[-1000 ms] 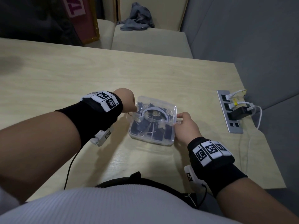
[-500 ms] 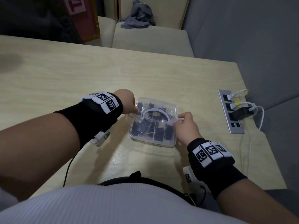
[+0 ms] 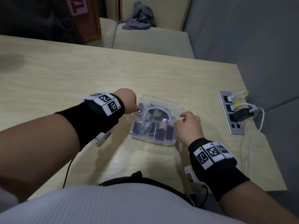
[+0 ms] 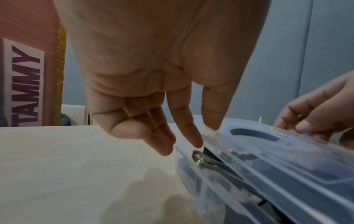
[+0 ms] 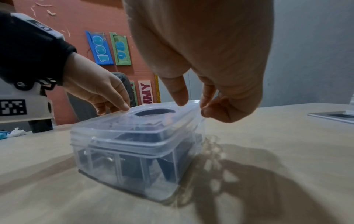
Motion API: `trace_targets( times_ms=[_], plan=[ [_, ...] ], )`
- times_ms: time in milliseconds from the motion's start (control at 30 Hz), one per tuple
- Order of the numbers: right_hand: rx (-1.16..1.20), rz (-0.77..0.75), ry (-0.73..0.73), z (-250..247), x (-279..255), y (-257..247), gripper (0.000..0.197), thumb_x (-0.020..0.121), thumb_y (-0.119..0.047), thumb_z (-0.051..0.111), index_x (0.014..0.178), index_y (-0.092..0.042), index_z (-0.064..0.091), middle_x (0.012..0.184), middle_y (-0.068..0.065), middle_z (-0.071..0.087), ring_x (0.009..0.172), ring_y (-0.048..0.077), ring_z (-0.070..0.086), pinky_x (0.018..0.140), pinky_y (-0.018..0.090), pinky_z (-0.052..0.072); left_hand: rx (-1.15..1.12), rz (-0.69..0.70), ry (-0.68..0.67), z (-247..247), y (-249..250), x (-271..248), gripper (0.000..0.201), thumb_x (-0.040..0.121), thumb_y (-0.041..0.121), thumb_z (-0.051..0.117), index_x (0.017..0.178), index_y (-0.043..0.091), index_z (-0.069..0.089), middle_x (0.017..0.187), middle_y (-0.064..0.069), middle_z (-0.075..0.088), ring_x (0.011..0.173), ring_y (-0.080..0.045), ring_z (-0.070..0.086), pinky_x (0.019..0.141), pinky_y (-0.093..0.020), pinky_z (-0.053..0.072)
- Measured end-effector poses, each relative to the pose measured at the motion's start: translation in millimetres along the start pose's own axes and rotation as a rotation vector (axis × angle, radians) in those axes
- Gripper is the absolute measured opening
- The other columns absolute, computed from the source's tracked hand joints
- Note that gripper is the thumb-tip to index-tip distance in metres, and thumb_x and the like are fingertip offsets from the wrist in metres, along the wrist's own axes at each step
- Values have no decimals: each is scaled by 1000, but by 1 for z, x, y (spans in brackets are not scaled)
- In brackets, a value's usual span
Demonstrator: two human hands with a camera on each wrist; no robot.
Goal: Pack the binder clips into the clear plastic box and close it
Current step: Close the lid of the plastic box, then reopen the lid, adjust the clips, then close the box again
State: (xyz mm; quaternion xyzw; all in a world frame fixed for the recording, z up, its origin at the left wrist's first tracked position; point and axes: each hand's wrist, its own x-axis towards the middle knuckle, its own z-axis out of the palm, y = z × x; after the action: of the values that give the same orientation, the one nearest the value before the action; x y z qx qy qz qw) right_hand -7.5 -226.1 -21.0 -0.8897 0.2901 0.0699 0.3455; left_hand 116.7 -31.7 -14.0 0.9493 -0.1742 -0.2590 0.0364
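The clear plastic box sits mid-table with black binder clips inside and its lid lying on top. My left hand pinches the lid's left end between thumb and index finger. There a clip's wire loop pokes out over the box rim, under the lid. My right hand pinches the lid's right end, thumb on top and curled fingers at the edge. In the right wrist view the lid rests on the box.
A power strip with white cables and a black charger lies near the table's right edge. A grey cloth sits on the seat behind the table. A black cable hangs from my left wrist over the near edge.
Hardly anything: both hands stay at the lid's two ends and the box keeps its place. The right hand's fingers have shifted slightly on the lid's edge.
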Motion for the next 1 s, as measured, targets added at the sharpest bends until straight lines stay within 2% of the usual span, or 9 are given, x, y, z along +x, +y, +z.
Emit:
trace_targets(
  times_ms=[133, 333, 467, 600, 667, 767, 866, 933, 1000],
  plan=[
    [26, -25, 8, 1, -1, -3, 34, 92, -16, 50, 126, -11, 49, 121, 9, 56, 91, 19, 53, 77, 26, 38, 24, -24, 17, -6, 2, -3, 42, 91, 36, 54, 58, 9, 51, 58, -3, 45, 60, -23, 46, 49, -27, 33],
    [31, -22, 8, 7, 0, -4, 35, 91, -16, 47, 126, -13, 49, 118, 12, 57, 93, 23, 58, 74, 28, 42, 68, -36, -10, -7, 4, -8, 45, 90, 32, 55, 52, 11, 47, 53, -2, 42, 51, -18, 42, 49, -26, 35],
    [-28, -12, 0, 7, 1, 0, 35, 91, -14, 48, 126, -13, 48, 118, 12, 58, 93, 25, 59, 73, 29, 43, 88, -20, -53, -5, 7, -8, 45, 91, 42, 57, 59, 10, 57, 56, -2, 49, 63, -22, 53, 59, -30, 41],
    [-34, 18, -9, 3, 3, 1, 35, 90, -13, 49, 125, -13, 48, 118, 10, 57, 94, 26, 58, 72, 29, 41, 70, -18, -84, -2, 13, -7, 43, 92, 44, 56, 72, 8, 64, 59, -1, 50, 68, -23, 54, 64, -30, 42],
    [13, 18, -21, 0, 2, 2, 36, 89, -13, 51, 125, -13, 47, 115, 7, 58, 93, 23, 57, 74, 28, 41, 50, -28, -84, -2, 10, -6, 39, 94, 41, 54, 76, 9, 66, 64, -2, 53, 70, -22, 53, 65, -30, 41],
    [176, 52, -22, -2, 1, 4, 32, 88, -12, 52, 120, -14, 48, 100, 0, 59, 86, 20, 59, 73, 29, 45, 17, -45, -74, -7, 3, -7, 27, 92, 23, 54, 88, 6, 74, 76, -4, 63, 73, -23, 57, 66, -29, 44],
    [247, 87, -11, -2, 2, 5, 26, 87, -12, 51, 113, -14, 48, 85, -1, 60, 66, 15, 57, 58, 28, 45, 47, -64, -122, -10, 0, -11, 20, 87, 13, 60, 96, 9, 78, 90, -3, 77, 90, -21, 71, 80, -31, 55],
    [259, 108, -28, -2, 3, 4, 26, 87, -13, 52, 112, -15, 47, 88, 3, 61, 64, 12, 56, 55, 25, 43, 70, -55, -130, -11, -1, -13, 18, 85, 13, 64, 97, 10, 78, 94, -4, 78, 95, -20, 71, 87, -34, 57],
    [311, 108, -61, -4, 3, 2, 26, 89, -20, 55, 113, -18, 46, 92, 0, 59, 71, 14, 60, 62, 31, 50, 61, -48, -126, -10, -2, -14, 18, 84, 12, 65, 97, 10, 77, 95, -6, 78, 96, -21, 72, 87, -34, 56]
  ],
)
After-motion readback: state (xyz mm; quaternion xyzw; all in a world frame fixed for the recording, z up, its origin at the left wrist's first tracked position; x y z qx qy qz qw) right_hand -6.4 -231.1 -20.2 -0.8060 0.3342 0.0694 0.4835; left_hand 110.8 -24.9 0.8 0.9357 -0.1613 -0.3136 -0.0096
